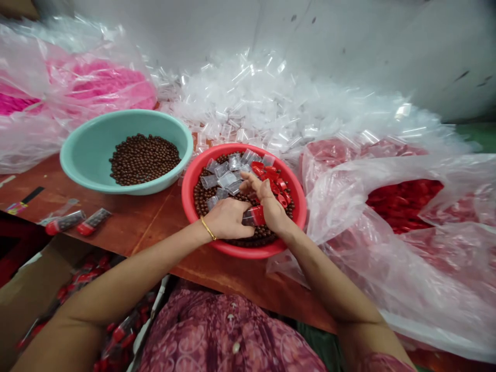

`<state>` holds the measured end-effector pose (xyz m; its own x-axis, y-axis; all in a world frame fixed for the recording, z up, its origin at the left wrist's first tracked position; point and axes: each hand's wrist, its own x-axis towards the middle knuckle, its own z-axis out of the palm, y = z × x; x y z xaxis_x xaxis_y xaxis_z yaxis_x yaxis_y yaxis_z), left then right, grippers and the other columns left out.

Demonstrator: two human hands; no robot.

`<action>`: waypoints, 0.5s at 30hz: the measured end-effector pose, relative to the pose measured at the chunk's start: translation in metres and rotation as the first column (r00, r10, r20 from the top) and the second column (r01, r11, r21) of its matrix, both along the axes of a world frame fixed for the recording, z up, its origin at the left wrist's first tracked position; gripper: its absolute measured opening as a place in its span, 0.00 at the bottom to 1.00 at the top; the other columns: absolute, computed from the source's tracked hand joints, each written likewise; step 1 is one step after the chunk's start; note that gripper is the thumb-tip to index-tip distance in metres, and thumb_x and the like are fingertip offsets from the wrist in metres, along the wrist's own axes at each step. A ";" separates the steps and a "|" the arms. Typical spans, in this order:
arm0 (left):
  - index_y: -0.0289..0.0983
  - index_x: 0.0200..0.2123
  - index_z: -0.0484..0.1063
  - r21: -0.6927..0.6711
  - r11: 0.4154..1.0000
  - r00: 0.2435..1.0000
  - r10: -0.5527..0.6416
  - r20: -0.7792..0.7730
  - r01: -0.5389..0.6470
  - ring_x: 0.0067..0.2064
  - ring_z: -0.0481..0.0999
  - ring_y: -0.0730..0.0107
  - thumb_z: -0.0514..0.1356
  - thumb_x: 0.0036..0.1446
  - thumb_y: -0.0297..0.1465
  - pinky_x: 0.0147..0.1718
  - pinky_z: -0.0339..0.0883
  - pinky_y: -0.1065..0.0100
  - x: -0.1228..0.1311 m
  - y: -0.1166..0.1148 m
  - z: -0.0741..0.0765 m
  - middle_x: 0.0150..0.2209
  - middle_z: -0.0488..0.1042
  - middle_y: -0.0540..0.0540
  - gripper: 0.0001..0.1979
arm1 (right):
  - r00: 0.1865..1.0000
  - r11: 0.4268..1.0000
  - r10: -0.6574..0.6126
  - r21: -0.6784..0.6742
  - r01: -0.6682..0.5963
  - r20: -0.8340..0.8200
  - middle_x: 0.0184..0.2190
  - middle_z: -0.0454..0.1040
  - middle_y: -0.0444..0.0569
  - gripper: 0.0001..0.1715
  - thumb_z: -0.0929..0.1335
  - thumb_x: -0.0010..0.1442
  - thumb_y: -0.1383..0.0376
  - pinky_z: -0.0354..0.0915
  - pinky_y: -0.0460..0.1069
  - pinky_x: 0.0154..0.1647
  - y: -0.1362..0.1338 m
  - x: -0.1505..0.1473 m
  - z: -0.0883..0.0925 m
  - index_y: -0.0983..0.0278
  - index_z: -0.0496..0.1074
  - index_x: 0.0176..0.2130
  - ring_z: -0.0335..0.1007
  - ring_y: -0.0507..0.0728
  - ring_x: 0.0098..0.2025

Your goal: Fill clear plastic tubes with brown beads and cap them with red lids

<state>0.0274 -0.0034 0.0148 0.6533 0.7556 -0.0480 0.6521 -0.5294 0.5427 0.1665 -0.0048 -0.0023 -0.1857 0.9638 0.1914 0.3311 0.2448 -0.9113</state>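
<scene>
Here, clear red-capped plastic tube (251,217)

Bright, even, diffuse light falls across the desk (112,222) from no clear source, leaving only soft shadows, such as the faint one under the teal basin (89,160). Small white glints of glare spark off the clear plastic packets (248,98). The wide lens bows the desk's front edge and stretches the left forearm (116,289) toward the bottom corner, where the picture darkens into shade.
</scene>
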 end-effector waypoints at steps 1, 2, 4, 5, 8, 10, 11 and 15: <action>0.34 0.29 0.74 0.000 1.000 1.000 -0.015 -0.025 0.015 0.26 0.73 0.65 0.59 0.43 0.36 0.26 0.62 0.69 0.000 -0.001 -0.001 0.25 0.75 0.45 0.12 | 0.999 0.999 0.044 -0.011 -0.044 0.001 0.51 0.69 0.53 0.43 0.45 0.62 0.42 0.59 0.55 0.57 0.001 -0.001 -0.001 0.64 0.58 0.61 0.66 0.56 0.53; 0.34 0.30 0.74 0.005 1.000 0.998 -0.030 -0.046 0.030 0.28 0.74 0.64 0.59 0.43 0.36 0.27 0.64 0.68 0.001 -0.001 -0.001 0.26 0.76 0.44 0.13 | 0.996 0.996 0.083 -0.018 -0.082 0.017 0.58 0.63 0.54 0.43 0.46 0.62 0.42 0.52 0.56 0.62 0.000 -0.001 -0.002 0.63 0.54 0.63 0.59 0.57 0.59; 0.34 0.34 0.75 0.035 0.998 0.995 -0.053 -0.087 0.056 0.31 0.76 0.61 0.58 0.44 0.36 0.31 0.67 0.67 0.002 -0.002 -0.003 0.29 0.77 0.42 0.15 | 0.986 0.989 0.145 -0.031 -0.143 0.082 0.65 0.52 0.52 0.43 0.48 0.61 0.41 0.42 0.57 0.67 -0.001 0.001 -0.002 0.63 0.49 0.65 0.47 0.57 0.66; 0.33 0.35 0.75 0.056 0.996 0.993 -0.059 -0.106 0.065 0.32 0.77 0.60 0.58 0.44 0.36 0.33 0.68 0.66 0.002 -0.003 -0.004 0.30 0.78 0.42 0.15 | 0.979 0.986 0.166 -0.034 -0.164 0.118 0.66 0.49 0.51 0.44 0.48 0.61 0.41 0.39 0.57 0.68 -0.002 0.003 -0.002 0.63 0.48 0.65 0.43 0.57 0.67; 0.33 0.33 0.75 0.100 0.992 0.987 -0.064 -0.147 0.079 0.33 0.77 0.58 0.57 0.45 0.35 0.34 0.68 0.64 0.003 -0.004 -0.005 0.30 0.78 0.41 0.14 | 0.970 0.984 0.178 -0.036 -0.174 0.165 0.67 0.47 0.52 0.48 0.49 0.59 0.39 0.35 0.57 0.68 -0.006 0.000 -0.001 0.65 0.49 0.65 0.39 0.58 0.68; 0.34 0.30 0.74 0.107 0.992 0.989 -0.053 -0.137 0.068 0.32 0.77 0.59 0.58 0.45 0.35 0.32 0.68 0.65 0.004 -0.004 -0.005 0.28 0.77 0.42 0.12 | 0.983 0.988 0.153 -0.053 -0.148 0.104 0.67 0.47 0.53 0.49 0.47 0.59 0.38 0.38 0.57 0.68 -0.007 -0.006 0.002 0.67 0.48 0.65 0.39 0.57 0.68; 0.34 0.29 0.73 0.105 0.993 0.994 -0.039 -0.105 0.050 0.31 0.76 0.60 0.58 0.45 0.35 0.31 0.67 0.65 0.004 -0.005 -0.004 0.27 0.77 0.43 0.11 | 0.990 0.989 0.134 -0.069 -0.130 0.054 0.67 0.48 0.54 0.49 0.44 0.60 0.39 0.40 0.57 0.68 -0.006 -0.009 0.003 0.67 0.47 0.65 0.41 0.56 0.68; 0.36 0.25 0.70 0.038 0.996 0.982 0.075 0.172 -0.083 0.25 0.71 0.71 0.60 0.45 0.35 0.26 0.62 0.71 0.003 -0.008 0.002 0.23 0.74 0.49 0.08 | 0.996 0.994 0.053 -0.087 -0.059 -0.070 0.58 0.65 0.55 0.51 0.31 0.60 0.49 0.62 0.58 0.55 0.006 -0.004 0.015 0.66 0.54 0.63 0.60 0.56 0.60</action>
